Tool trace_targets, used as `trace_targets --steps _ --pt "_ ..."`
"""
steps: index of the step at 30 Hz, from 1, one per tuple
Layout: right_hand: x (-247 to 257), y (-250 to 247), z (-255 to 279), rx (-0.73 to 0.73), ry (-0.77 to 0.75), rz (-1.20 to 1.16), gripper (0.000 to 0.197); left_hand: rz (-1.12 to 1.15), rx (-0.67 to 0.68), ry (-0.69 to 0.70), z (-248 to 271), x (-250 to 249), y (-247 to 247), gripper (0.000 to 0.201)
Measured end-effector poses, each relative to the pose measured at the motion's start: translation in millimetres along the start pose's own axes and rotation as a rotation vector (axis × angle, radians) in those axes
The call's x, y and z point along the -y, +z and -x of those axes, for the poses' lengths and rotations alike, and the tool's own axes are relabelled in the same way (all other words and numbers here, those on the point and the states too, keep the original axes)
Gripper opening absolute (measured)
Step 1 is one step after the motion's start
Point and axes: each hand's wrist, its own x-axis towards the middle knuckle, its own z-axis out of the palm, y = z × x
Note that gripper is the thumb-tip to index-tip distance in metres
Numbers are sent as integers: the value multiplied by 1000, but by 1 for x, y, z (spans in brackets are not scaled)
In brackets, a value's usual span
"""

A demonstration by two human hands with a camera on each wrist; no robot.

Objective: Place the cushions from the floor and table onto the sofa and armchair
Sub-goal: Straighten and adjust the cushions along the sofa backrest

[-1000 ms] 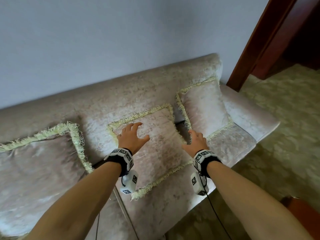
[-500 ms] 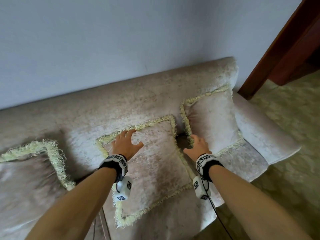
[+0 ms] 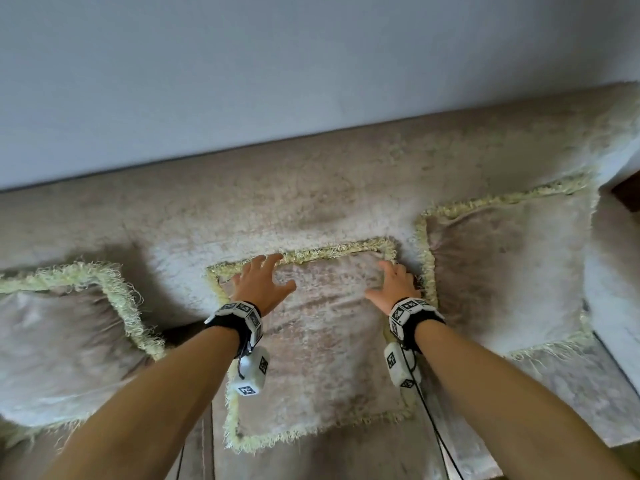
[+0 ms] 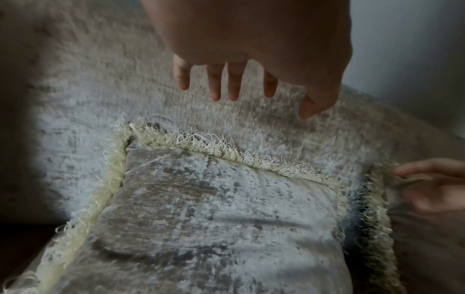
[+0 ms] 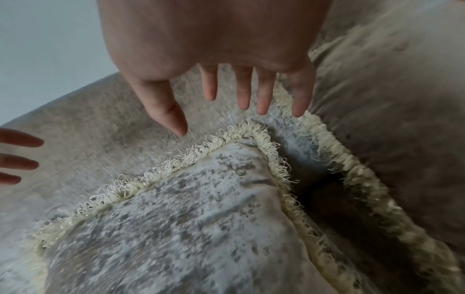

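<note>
Head view: middle cushion (image 3: 322,344) propped on the sofa (image 3: 311,202), leaning against the backrest, between a left cushion (image 3: 59,351) at 9 o'clock and a right cushion (image 3: 502,271) at 2 o'clock, its fringe just beside the right one's. Left hand (image 3: 263,289) at the middle cushion's 11 o'clock corner, right hand (image 3: 394,289) at its 1 o'clock corner, both over the upper fringe. Wrist bands (image 3: 239,317) with printed markers on both forearms. Grey wall (image 3: 277,81) at 12 o'clock behind the backrest.

Left wrist view: left hand (image 4: 251,39) with straight, spread fingers (image 4: 216,87), gripping nothing, hovering above the fringed top edge; cannot tell whether touching.

Right wrist view: right hand (image 5: 208,35) likewise spread, fingers (image 5: 244,93) straight and relaxed, tips just beyond the cushion's corner, holding nothing.
</note>
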Motion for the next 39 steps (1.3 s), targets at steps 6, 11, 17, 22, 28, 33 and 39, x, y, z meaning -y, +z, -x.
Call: trace_targets --steps 6,11,17,22,28,33,39 --pt "10 5 -75 69 -146 80 71 -51 76 -67 -47 2 26 74" --pt "20 23 -118 125 -290 203 71 -67 131 -76 -72 10 45 78" --pt "21 43 -140 157 -355 297 83 -14 211 -91 -81 14 73 80" --pt "21 46 -149 187 -387 401 95 -108 261 -83 -76 23 84 83" --pt "28 54 -139 252 -327 506 105 -204 327 -80 -78 15 78 97" --pt "38 45 -129 345 -258 558 103 -194 363 -109 -76 15 72 101" --pt "34 35 -104 381 -279 544 103 -248 134 -24 -76 20 45 91"
